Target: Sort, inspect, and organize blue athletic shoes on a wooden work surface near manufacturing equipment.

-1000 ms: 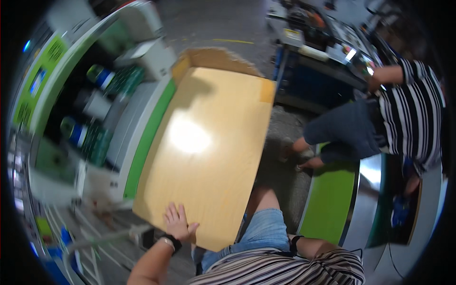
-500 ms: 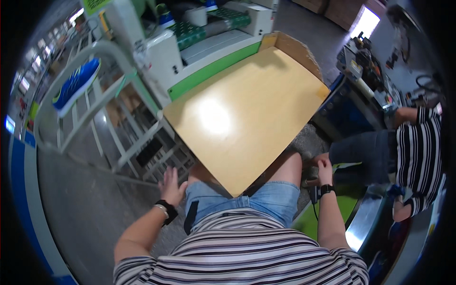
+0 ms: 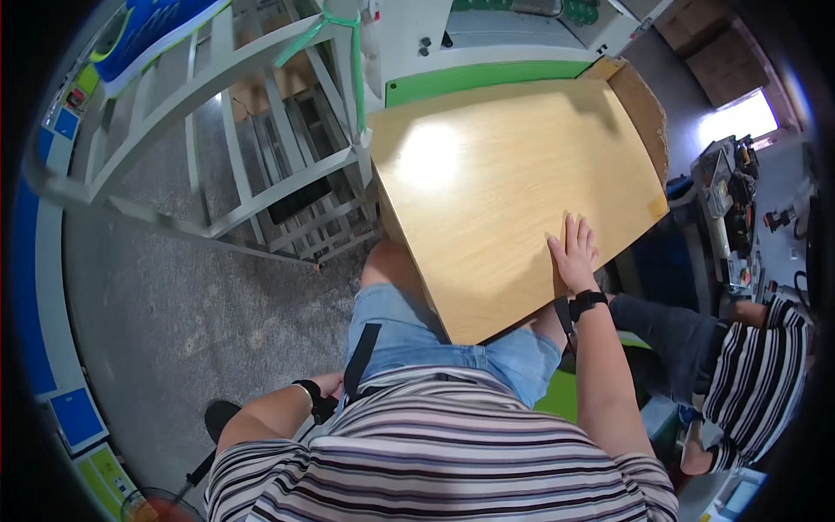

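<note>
Before me stands a light wood-topped table (image 3: 496,200), its near corner at my lap. My right hand (image 3: 574,254) rests on its near right part, fingers stretched out and holding nothing. Beside my left hip is my left hand (image 3: 329,383), lowered and partly covered by my wrist band; its fingers cannot be made out. On the grey metal rack (image 3: 252,209) at the left lies a blue sports shoe (image 3: 161,39) with a white sole and yellow-green trim, well away from both hands.
A white and green machine (image 3: 487,83) stands behind the table, with a cardboard strip (image 3: 639,104) along the table's right end. At the right a person in a striped shirt (image 3: 761,383) is close by, next to a bench with tools (image 3: 731,200). Blue panels (image 3: 76,416) line the left.
My right hand has moved from beside my right thigh onto the tabletop. The left hand has dropped back to my hip. My view has turned, and the rack and shoe appear nearer.
</note>
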Available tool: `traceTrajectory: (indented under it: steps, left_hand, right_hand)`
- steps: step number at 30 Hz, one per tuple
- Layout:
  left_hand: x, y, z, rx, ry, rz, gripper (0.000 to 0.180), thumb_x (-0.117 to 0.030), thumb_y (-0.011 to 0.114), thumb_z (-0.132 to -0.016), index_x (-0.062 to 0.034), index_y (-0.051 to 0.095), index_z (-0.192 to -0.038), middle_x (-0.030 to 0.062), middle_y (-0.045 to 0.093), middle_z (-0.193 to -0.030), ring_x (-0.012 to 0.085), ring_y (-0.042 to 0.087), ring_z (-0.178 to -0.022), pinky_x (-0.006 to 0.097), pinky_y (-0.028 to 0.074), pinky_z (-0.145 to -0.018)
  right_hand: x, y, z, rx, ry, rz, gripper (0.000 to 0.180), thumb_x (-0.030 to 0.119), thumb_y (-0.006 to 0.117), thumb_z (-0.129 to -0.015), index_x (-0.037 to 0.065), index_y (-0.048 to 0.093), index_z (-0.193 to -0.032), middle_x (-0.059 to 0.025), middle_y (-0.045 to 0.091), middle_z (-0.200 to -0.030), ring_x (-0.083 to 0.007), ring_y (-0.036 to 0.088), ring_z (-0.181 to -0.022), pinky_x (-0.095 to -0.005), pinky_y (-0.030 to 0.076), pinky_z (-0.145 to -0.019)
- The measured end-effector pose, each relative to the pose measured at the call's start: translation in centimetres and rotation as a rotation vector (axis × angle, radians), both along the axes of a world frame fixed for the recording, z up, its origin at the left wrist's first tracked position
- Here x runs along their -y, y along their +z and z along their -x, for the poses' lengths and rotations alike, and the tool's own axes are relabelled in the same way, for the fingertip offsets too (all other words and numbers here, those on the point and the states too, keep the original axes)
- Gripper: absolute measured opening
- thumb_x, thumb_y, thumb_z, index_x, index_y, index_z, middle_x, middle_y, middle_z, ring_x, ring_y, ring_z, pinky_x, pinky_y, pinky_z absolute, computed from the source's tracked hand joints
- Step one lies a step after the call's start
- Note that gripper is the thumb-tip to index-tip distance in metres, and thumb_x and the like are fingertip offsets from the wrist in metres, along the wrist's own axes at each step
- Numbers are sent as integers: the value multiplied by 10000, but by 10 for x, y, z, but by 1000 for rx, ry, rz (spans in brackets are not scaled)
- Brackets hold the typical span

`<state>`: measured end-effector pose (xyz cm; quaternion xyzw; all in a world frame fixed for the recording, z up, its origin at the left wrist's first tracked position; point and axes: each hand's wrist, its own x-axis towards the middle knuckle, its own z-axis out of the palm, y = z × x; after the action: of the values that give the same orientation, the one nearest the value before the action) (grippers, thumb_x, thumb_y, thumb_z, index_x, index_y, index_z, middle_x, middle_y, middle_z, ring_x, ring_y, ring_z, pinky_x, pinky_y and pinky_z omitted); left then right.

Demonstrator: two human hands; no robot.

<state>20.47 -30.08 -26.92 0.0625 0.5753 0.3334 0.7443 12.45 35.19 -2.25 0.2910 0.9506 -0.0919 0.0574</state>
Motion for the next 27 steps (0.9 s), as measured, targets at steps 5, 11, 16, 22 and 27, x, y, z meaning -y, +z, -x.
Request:
traceTrajectory:
  steps: [5,11,16,22,27]
  left_hand:
    - [-6,27,-4,31,23,42,482,-413,572,-1003,-42,663,-1299,128,717,-1190,229,669,-1025,376,529,-869]
    - [-8,44,15,14,66,59,481,-420,575,-1005,-49,652,-1301,118,710,-1207,218,675,-1040,361,540,-868]
    - [-39,81,60,-68,181,103,480,-427,577,-1006,-55,643,-1304,109,703,-1221,209,680,-1053,349,550,-868]
    - [37,125,141,-731,802,191,466,-401,507,-1037,-143,581,-1418,66,688,-1227,176,656,-1020,333,517,-804]
    - [-104,342,170,-905,1139,-452,416,-274,565,-1046,-75,562,-1412,62,683,-1277,166,670,-1056,264,492,-877]
  right_hand:
    - [6,6,0,126,-25,40,812,672,473,-979,314,178,-1645,-126,22,-1727,-422,17,-1571,-679,78,-1192]
    - [4,5,4,79,-13,41,808,677,473,-977,320,187,-1642,-112,40,-1728,-414,28,-1572,-670,64,-1196]
    - [-2,4,5,17,-4,43,816,691,467,-970,322,187,-1642,-131,72,-1723,-421,23,-1572,-677,51,-1197]
    - [12,8,19,40,105,116,866,722,460,-945,304,173,-1647,-131,53,-1725,-412,6,-1576,-650,40,-1216]
    - [0,15,-5,6,90,84,878,710,470,-944,271,185,-1648,-138,79,-1721,-403,29,-1577,-617,48,-1233]
